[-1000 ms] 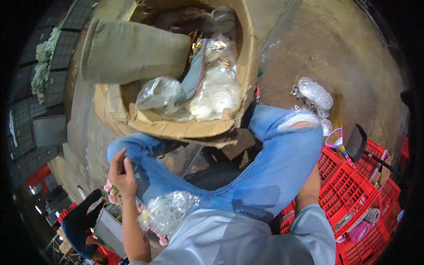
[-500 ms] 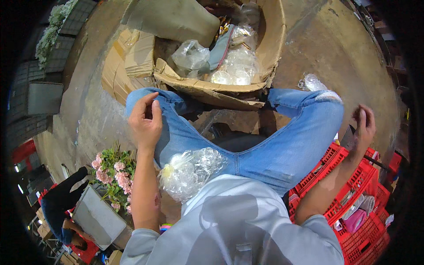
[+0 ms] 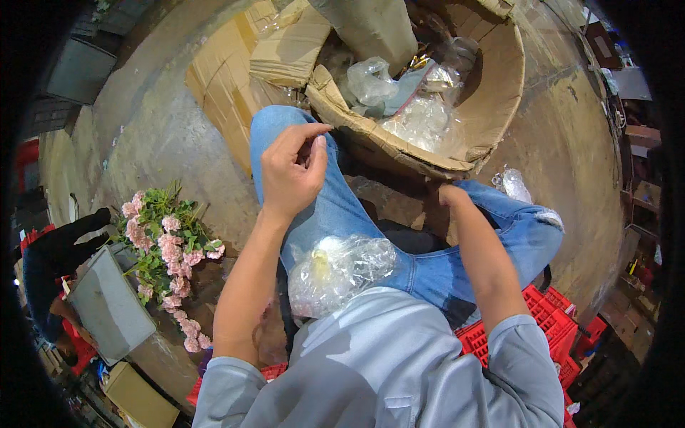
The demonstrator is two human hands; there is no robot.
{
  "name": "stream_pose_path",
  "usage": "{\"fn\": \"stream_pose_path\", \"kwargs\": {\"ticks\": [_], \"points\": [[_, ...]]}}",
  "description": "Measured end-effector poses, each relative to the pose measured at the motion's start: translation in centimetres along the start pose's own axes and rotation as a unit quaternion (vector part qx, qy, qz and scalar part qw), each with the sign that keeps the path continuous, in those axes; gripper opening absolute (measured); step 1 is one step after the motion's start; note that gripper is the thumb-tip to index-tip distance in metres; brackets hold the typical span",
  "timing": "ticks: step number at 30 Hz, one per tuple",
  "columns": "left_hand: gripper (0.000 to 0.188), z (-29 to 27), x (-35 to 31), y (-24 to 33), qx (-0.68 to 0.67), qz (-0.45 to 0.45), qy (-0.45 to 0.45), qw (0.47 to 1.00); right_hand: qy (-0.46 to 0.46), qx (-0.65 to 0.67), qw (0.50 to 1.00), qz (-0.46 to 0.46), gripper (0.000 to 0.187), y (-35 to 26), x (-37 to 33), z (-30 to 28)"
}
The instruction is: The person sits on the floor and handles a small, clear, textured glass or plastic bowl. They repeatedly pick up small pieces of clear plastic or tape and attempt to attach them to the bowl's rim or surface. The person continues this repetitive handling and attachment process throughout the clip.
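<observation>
The left forearm (image 3: 246, 285) is slanting forward and to the right; the left hand (image 3: 294, 175) is overlapping the left thigh (image 3: 339, 214) in view, back facing up, the index finger (image 3: 303, 131) pointing right and the thumb (image 3: 318, 158) curving up just beside it, their tips near each other. The right forearm (image 3: 489, 257) is slanting forward and to the left; the right hand (image 3: 448, 192) is showing only in part, its fingers hiding from view
</observation>
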State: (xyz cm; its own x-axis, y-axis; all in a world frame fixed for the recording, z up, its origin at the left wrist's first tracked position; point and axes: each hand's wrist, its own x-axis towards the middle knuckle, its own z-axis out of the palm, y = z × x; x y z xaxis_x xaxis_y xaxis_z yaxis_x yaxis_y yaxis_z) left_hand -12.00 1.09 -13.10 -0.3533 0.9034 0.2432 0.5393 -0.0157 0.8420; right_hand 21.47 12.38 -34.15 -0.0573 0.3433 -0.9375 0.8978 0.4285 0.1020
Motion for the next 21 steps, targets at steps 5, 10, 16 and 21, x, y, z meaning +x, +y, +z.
{"fn": "stream_pose_path", "kwargs": {"ticks": [5,10,16,21], "points": [[0.016,-0.2,0.4,0.0,0.031,0.024,-0.017,0.999,0.081,0.097,0.99,0.055,0.05,1.4,6.0,3.9],[0.023,-0.8,0.2,-0.5,0.066,0.05,-0.019,0.996,0.117,0.165,0.976,0.075,0.047,0.4,10.4,7.7],[0.018,-2.2,0.8,-0.7,0.128,0.042,-0.048,0.99,0.121,0.222,0.963,0.089,0.044,-2.1,12.6,11.0],[0.016,-1.7,1.2,-0.6,0.161,0.013,-0.056,0.985,0.128,0.232,0.961,0.079,0.041,-2.9,13.9,10.1]]}}
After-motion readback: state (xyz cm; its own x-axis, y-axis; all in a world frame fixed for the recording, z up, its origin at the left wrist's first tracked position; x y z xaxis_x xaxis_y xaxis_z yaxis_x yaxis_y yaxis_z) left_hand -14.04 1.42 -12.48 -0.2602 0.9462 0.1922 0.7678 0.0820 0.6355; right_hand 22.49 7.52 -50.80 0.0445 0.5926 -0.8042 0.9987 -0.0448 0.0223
